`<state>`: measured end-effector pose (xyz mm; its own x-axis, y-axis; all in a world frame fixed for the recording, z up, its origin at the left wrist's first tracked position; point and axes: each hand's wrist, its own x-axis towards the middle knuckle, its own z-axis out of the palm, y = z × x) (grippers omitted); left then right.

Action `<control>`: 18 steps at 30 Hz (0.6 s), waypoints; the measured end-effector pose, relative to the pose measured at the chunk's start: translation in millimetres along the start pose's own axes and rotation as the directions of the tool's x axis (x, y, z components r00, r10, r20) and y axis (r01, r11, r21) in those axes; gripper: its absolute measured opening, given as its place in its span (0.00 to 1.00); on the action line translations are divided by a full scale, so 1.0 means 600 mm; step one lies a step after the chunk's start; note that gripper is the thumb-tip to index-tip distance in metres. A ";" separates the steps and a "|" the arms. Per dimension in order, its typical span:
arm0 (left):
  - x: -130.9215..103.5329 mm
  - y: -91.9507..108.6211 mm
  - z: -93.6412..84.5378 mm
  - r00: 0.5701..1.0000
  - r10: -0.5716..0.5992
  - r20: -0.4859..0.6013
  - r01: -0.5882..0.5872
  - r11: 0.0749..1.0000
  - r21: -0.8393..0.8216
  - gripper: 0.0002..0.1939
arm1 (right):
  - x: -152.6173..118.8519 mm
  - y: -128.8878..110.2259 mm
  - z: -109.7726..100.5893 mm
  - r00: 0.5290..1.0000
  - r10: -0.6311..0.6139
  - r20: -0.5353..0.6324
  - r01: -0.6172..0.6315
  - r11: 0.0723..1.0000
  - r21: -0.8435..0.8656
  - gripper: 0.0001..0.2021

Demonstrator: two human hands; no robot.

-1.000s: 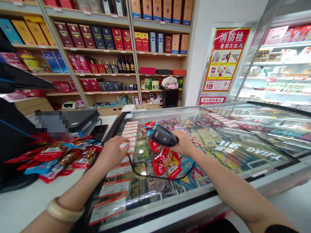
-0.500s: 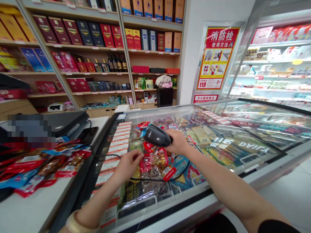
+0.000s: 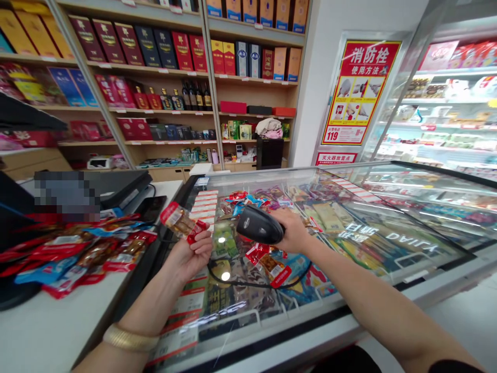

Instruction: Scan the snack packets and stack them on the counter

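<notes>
Left of the grip, a pile of snack packets [image 3: 77, 248] covers the white counter [image 3: 46, 331]. The left hand [image 3: 190, 256] is now lifted clear of the freezer lid [image 3: 349, 243], fingers pinched shut on one red snack packet [image 3: 180, 221]; half a second ago it was down at the heap. Right hand [image 3: 291, 230] stays wrapped around the black scanner [image 3: 259, 225], its nose just right of the packet. More loose packets [image 3: 267, 261] lie under the scanner; looks ready for a scan.

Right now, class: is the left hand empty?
No: the left hand holds a red snack packet, raised toward the barcode scanner.
</notes>
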<state>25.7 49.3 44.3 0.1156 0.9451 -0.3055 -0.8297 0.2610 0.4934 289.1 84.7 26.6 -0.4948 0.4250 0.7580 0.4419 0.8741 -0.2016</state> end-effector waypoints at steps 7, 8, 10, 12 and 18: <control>0.009 -0.029 -0.004 0.994 -0.018 0.104 0.017 1.000 0.011 0.17 | 0.002 -0.034 0.003 0.998 -0.021 0.054 0.014 0.991 0.136 0.09; 0.010 -0.033 -0.004 0.994 -0.023 0.103 0.019 0.999 0.031 0.17 | 0.002 -0.038 0.005 0.999 -0.010 0.053 0.003 0.989 0.146 0.08; 0.012 -0.039 -0.004 0.994 -0.035 0.107 0.028 0.997 0.069 0.16 | 0.001 -0.045 0.008 0.999 0.008 0.046 -0.016 0.984 0.175 0.08; 0.013 -0.044 -0.004 0.993 -0.045 0.108 0.034 0.995 0.098 0.16 | 0.000 -0.049 0.012 0.999 0.026 0.040 -0.033 0.977 0.213 0.08; 0.017 -0.050 -0.003 0.993 -0.055 0.101 0.040 0.989 0.142 0.16 | 0.000 -0.054 0.014 0.997 0.054 0.062 -0.068 0.965 0.253 0.07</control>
<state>50.7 50.7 25.0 0.2156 0.9443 -0.2485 -0.7382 0.3242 0.5916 268.5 58.6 27.6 -0.5156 0.4850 0.7063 0.2705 0.8743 -0.4029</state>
